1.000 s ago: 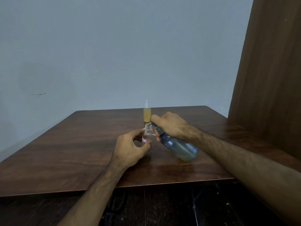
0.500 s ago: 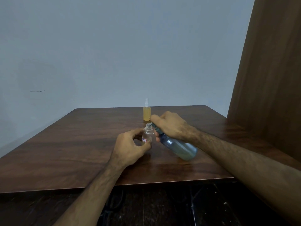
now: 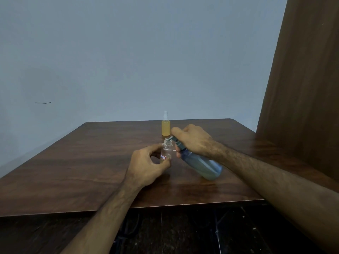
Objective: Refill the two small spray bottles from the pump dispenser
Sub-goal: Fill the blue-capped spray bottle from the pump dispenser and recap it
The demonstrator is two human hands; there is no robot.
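A small clear spray bottle (image 3: 167,150) with a red-edged label stands uncapped on the wooden table (image 3: 77,162), and my left hand (image 3: 146,167) grips its lower part. My right hand (image 3: 192,139) is closed over the pump head of a blue pump dispenser (image 3: 203,165). The dispenser is tilted, its base toward me and to the right, its nozzle at the clear bottle's open mouth. A second small spray bottle (image 3: 165,127), filled with orange-yellow liquid and capped with a white sprayer, stands upright just behind them.
The table's front edge (image 3: 165,206) runs across below my forearms, with dark floor beneath. A brown wooden panel (image 3: 302,88) rises at the right, close to the table's right corner. A plain grey wall stands behind.
Both hands and the bottles keep almost the same pose. The view has shifted slightly, nothing was let go or picked up.
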